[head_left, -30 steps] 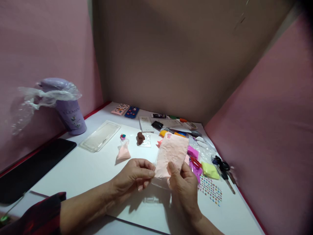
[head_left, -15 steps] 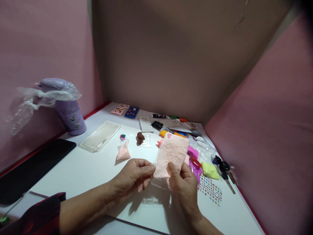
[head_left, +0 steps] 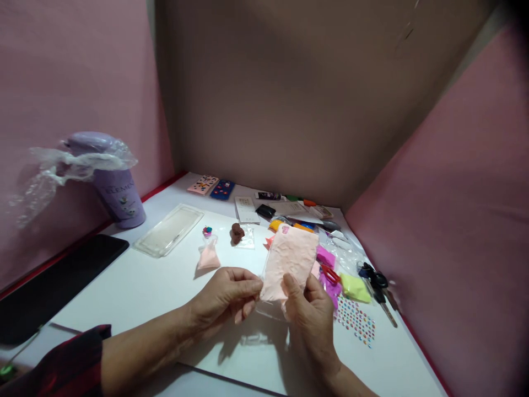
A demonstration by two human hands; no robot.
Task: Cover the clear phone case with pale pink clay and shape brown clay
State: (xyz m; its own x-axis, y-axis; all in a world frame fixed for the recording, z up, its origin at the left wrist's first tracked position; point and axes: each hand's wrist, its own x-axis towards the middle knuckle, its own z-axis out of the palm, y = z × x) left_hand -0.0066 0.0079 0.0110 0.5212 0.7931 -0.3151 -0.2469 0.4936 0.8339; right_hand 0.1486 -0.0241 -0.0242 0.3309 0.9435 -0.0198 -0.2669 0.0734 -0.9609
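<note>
- The left hand is nearly closed. Its thumb and first finger are pressed together on the lower left corner of the pink sheet. The other fingers curl in under it.
- The right hand is clamped on the lower right part of the pink sheet. Its thumb lies flat on the front, and its fingers go behind.
- The pink sheet is up between the two hands, over the white surface. It is bumpy and tilted, with a darker pink spot near its top left corner.
- A clear edge pokes out under the sheet; it may be a plastic case, but it is hard to see.
- Past the left hand are a small bag of pink stuff and a brown lump.
- Near the right hand are red scissors handles, a yellow pack and rows of shiny dots.
- A purple cup stands far to the left.
</note>
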